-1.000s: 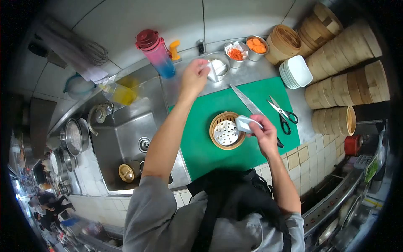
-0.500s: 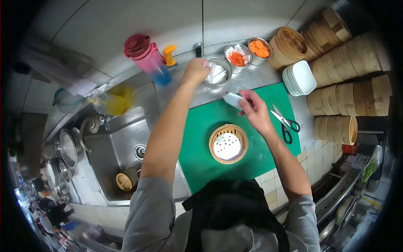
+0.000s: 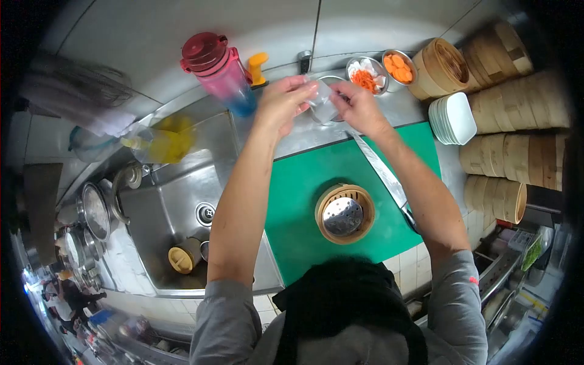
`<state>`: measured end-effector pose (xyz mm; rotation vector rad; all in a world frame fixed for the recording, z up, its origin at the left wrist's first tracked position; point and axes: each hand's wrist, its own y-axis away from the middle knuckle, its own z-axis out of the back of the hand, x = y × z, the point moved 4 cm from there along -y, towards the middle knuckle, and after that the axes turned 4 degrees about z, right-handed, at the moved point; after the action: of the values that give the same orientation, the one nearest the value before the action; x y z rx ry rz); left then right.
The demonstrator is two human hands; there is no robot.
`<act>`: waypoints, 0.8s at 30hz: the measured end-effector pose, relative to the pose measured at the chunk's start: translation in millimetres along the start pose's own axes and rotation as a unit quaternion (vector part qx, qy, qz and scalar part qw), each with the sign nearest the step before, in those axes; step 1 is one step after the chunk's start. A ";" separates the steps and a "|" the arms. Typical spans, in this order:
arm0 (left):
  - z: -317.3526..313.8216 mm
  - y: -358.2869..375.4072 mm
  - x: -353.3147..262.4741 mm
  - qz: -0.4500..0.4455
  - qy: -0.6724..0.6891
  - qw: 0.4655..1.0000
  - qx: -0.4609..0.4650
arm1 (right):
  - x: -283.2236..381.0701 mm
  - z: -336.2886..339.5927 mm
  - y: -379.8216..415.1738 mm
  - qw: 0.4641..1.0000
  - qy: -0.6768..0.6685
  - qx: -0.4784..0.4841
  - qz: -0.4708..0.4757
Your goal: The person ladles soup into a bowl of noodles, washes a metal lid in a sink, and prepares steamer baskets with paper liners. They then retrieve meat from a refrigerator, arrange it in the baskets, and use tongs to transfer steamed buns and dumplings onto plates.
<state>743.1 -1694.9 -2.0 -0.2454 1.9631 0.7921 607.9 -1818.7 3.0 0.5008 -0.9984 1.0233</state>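
Observation:
My left hand (image 3: 283,104) pinches a small, translucent white wrapper-like piece (image 3: 319,92) between thumb and fingers. From the right, my right hand (image 3: 360,109) has its fingers closed at the other side of that piece. Both hands are over a metal bowl (image 3: 336,79), which they partly cover. Below them, on the green cutting board (image 3: 291,213), stands a round bamboo steamer (image 3: 368,214) with a perforated metal disc (image 3: 342,216) inside. A long-bladed knife (image 3: 383,168) with a black handle lies slantwise on the board, beside my right forearm.
Bowls of shredded carrot with white slices (image 3: 365,76) and of carrot slices (image 3: 398,67) stand behind. To the right are stacked white dishes (image 3: 453,119) and bamboo steamers (image 3: 517,103). A pink-blue bottle (image 3: 218,76) and a sink (image 3: 182,201) are left.
My right hand has moved up and left to meet my left hand over the bowl. A knife shows where scissors lay, and the steamer's white disc now looks like grey metal.

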 end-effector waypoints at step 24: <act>52.5 138.4 40.8 0.021 0.213 0.976 -0.026 | 20.6 30.4 -14.3 0.930 0.315 0.166 0.087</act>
<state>693.7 -1549.7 5.8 -0.4348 2.3576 0.8719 610.1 -1838.4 37.0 0.3214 -0.2953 1.4070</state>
